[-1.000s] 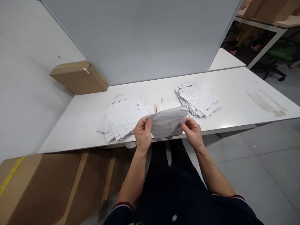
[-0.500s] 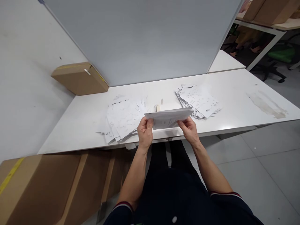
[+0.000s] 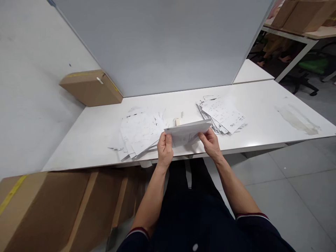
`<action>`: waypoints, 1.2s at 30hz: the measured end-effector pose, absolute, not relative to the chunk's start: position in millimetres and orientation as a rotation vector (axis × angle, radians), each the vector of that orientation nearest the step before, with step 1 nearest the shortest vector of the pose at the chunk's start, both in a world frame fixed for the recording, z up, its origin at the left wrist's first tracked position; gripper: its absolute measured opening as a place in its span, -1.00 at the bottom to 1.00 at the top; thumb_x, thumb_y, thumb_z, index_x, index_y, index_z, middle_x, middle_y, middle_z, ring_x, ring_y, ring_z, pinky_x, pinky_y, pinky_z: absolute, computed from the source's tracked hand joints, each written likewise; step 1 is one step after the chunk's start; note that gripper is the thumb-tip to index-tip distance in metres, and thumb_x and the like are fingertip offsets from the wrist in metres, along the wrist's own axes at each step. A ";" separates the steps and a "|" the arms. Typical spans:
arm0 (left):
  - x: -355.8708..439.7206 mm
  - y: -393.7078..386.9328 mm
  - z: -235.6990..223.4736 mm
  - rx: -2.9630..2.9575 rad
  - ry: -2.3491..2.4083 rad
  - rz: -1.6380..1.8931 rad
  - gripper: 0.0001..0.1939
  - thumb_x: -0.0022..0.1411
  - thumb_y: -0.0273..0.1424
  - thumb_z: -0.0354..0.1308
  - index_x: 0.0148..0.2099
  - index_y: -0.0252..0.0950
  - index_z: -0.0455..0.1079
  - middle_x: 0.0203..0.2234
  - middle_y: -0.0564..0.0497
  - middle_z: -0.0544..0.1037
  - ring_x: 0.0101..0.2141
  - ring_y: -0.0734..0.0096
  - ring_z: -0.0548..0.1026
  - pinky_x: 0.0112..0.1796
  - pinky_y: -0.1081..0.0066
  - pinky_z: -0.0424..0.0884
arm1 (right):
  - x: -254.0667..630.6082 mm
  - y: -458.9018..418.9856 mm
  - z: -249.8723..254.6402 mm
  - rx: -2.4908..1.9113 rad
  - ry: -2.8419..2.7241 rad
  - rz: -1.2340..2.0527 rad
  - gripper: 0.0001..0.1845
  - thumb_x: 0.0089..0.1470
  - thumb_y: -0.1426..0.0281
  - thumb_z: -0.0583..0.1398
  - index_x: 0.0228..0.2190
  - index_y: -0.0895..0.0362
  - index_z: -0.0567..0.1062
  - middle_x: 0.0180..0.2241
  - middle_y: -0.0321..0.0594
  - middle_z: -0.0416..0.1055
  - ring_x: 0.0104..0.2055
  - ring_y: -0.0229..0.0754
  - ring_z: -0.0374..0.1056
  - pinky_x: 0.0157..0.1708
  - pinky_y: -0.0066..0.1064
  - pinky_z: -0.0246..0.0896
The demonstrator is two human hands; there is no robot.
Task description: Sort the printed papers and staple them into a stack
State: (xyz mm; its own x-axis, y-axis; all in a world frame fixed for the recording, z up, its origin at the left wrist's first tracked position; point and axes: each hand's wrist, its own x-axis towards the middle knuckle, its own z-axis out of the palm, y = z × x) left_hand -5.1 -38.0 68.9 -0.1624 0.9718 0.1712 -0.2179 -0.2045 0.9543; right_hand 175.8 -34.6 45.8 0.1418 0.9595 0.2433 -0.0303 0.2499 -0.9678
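Between my hands, over the front edge of the table, a folded-looking paper sheet point(image 3: 185, 134) is held up, tilted, with faint print on its near face. My left hand point(image 3: 165, 148) pinches its left end, thumb on the near side. The right end is gripped by my right hand point(image 3: 211, 142) in the same way. To the left lies a spread pile of printed papers point(image 3: 140, 134), partly behind my left hand. Another stack of papers point(image 3: 223, 113) rests to the right. A small cream block point(image 3: 177, 121) shows just beyond the held sheet.
A cardboard box point(image 3: 90, 89) leans at the wall on the table's back left. A grey panel point(image 3: 168, 49) rises behind the white table point(image 3: 262, 115). Large cardboard boxes point(image 3: 52, 210) stand on the floor at lower left. Another table with a box point(image 3: 299, 15) is at far right.
The held sheet's right end has come slightly left and its tilt has changed a little. My left hand has shifted slightly right. Both hands keep their grip; the piles stay put.
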 end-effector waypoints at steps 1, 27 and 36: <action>-5.0 -38.3 68.5 1.080 1.039 1.552 -0.66 0.16 -0.21 0.17 -0.53 -0.27 0.19 -0.67 0.17 0.07 -0.62 0.58 0.02 -0.55 0.53 0.08 | 175.0 -34.2 45.5 -1.062 -1.182 0.946 -0.67 0.04 0.11 0.16 -0.21 0.05 0.37 -0.28 -0.23 0.41 -0.20 -0.16 0.32 -0.15 -0.32 0.24; -12.7 -23.8 -11.4 1.383 1.225 1.246 -0.67 0.19 -0.21 0.10 -0.07 -0.28 0.38 -0.20 -0.09 0.53 -0.14 0.27 0.45 -0.09 0.32 0.29 | 196.1 -22.3 130.1 -1.626 -2.617 -0.096 -0.86 0.17 0.46 0.03 -0.40 0.14 0.36 -0.45 -0.15 0.40 -0.39 -0.14 0.27 -0.41 -0.34 -0.03; -18.6 -24.1 -11.0 1.556 1.341 1.120 -0.70 0.26 -0.18 -0.02 -0.24 -0.29 0.39 -0.48 0.04 0.48 -0.34 0.38 0.43 -0.26 0.42 0.31 | 186.5 -26.8 149.0 -1.801 -2.689 0.095 -0.85 0.17 0.42 0.03 -0.30 0.13 0.39 -0.52 -0.22 0.39 -0.52 -0.22 0.25 -0.56 -0.44 -0.20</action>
State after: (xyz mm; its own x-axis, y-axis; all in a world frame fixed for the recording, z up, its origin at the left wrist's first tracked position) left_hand -18.6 -24.1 -11.0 0.0548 0.9903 0.1273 0.3018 -0.1379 0.9433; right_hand 186.5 -26.8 149.0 -0.3781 0.9190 -0.1118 0.9246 0.3810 0.0045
